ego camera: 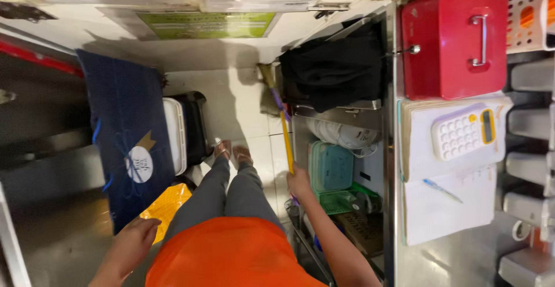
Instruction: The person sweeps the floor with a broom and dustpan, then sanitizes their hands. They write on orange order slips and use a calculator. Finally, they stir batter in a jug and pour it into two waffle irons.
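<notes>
The left hand (132,238) hangs loose beside the orange shirt (228,255), fingers curled on nothing, just above a yellow bag (167,205). The right hand (299,184) is clamped around a yellow broom handle (285,139), which runs down to the tiled floor (231,99) beside the steel counter (457,261). Farther off, a red cash box (445,38) sits there.

broom handle (285,139): smooth, yellow, slightly glossy, held in the right hand (299,184)
cash box (455,38): red painted metal, glossy, with a chromed handle
counter (457,261): brushed steel, dull sheen
calculator (464,131): matt plastic, white and lilac
notebook (445,212): plain matt paper
floor (231,99): pale smooth tiles
hanging bag (124,131): dark blue matt cloth
basket (330,168): teal plastic
shirt (231,255): orange cloth, matt
</notes>
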